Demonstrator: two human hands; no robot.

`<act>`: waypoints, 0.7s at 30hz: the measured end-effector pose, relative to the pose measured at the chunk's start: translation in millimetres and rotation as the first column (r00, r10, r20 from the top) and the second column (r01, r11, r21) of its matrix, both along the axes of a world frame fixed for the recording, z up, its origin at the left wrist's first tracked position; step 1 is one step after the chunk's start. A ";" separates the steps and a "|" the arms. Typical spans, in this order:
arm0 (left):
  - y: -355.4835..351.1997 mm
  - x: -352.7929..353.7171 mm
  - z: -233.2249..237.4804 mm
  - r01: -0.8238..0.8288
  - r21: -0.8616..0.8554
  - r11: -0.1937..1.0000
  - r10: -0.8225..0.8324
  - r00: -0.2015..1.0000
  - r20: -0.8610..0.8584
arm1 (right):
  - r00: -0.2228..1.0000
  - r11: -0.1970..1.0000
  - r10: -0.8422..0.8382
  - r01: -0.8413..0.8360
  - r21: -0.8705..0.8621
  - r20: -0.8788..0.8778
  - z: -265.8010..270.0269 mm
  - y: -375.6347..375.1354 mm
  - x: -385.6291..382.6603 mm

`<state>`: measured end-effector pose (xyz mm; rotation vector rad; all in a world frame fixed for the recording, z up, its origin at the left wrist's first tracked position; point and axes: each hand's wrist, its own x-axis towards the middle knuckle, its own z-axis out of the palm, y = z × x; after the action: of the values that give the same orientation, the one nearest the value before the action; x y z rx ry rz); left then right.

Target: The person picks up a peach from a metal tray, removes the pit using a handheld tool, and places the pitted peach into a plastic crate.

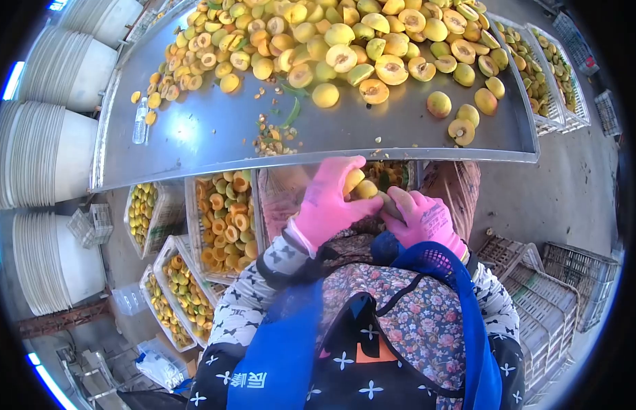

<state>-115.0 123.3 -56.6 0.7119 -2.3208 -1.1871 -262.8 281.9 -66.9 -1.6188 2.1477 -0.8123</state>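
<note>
While I look down through the head camera, my left hand (328, 201), in a pink glove, curls its fingers around two small, round yellow fruits (365, 190) just below the near edge of the broad grey metal table (202, 140). Both fruits sit above the lap, between palm and fingertips. My right hand (427, 219), gloved in the same pink, is bent inward close to the left thumb, its fingers closed on a small, dull grey-green piece (388, 205); I cannot tell what that is.

Across the far part of the tabletop spreads a large heap of yellow-orange fruit (297, 44), some whole, some halved with pits showing. Nearer me lie a long green leaf (292, 113) and scattered brown crumbs (271, 140), with a clear plastic bottle (140, 123) toward the left side.

Below the table, left of the lap, I see a white plastic crate (191, 219) full of orange fruit halves and greener pieces. Stacked, pale lattice crates (540, 307) stand on the floor at the lower right.
</note>
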 end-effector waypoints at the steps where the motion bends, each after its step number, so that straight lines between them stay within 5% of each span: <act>1: -3.5 0.9 -4.3 -0.005 -0.018 1.000 0.005 1.000 0.014 | 0.998 0.999 0.033 -0.031 0.030 -0.059 0.5 0.3 -0.1; 2: -6.3 1.1 -6.7 -0.004 -0.037 0.999 0.005 1.000 0.029 | 0.991 0.997 0.062 -0.055 0.061 -0.117 0.0 1.2 -0.2; 3: -5.1 0.5 6.0 -0.121 0.281 0.952 0.119 0.993 0.026 | 0.989 0.991 0.092 -0.080 0.108 -0.114 -1.2 3.9 0.1; 6: -14.0 10.0 -13.2 -0.026 0.226 0.974 -0.014 0.985 0.173 | 0.991 0.982 0.119 -0.108 0.158 -0.057 -2.4 13.0 -1.1; 7: -16.5 13.6 -17.3 0.045 0.063 0.997 -0.058 0.972 0.227 | 0.996 0.990 0.089 -0.088 0.107 -0.009 -1.3 14.8 -2.6; 8: -20.3 17.9 -18.1 -0.035 0.400 0.916 -0.025 0.989 0.145 | 0.997 0.996 0.062 -0.064 0.054 0.042 -2.1 16.2 -4.2; 10: -27.5 20.1 -3.9 -0.086 0.895 0.438 0.115 0.993 0.038 | 0.920 0.981 -0.014 -0.063 0.184 0.393 0.5 11.7 -5.6; 12: -29.9 19.1 -4.5 -0.036 0.914 0.404 0.154 0.988 -0.029 | 0.602 0.917 -0.082 -0.267 0.297 0.794 18.2 4.8 -19.8; 13: -29.0 16.3 -0.1 -0.014 0.925 0.379 0.175 0.983 -0.057 | 0.312 0.926 -0.225 -0.226 0.302 0.923 21.7 3.3 -18.1; 15: -26.1 12.7 4.2 0.012 0.926 0.377 0.221 0.970 -0.103 | 0.247 0.943 -0.233 -0.178 0.280 0.941 28.0 0.5 -16.6; 18: -28.1 17.1 3.7 0.104 0.850 0.516 0.028 0.990 -0.139 | 0.150 0.949 -0.195 -0.221 0.225 0.969 29.5 0.5 -17.9; 21: -32.8 18.1 13.2 0.258 0.845 0.468 -0.299 0.946 -0.124 | 0.063 0.945 -0.131 -0.294 0.144 0.989 23.2 2.1 -18.9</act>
<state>-96.8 90.5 -43.4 0.6372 -1.7710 -2.5810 -281.6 284.0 -43.7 -0.4996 0.9579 -1.0181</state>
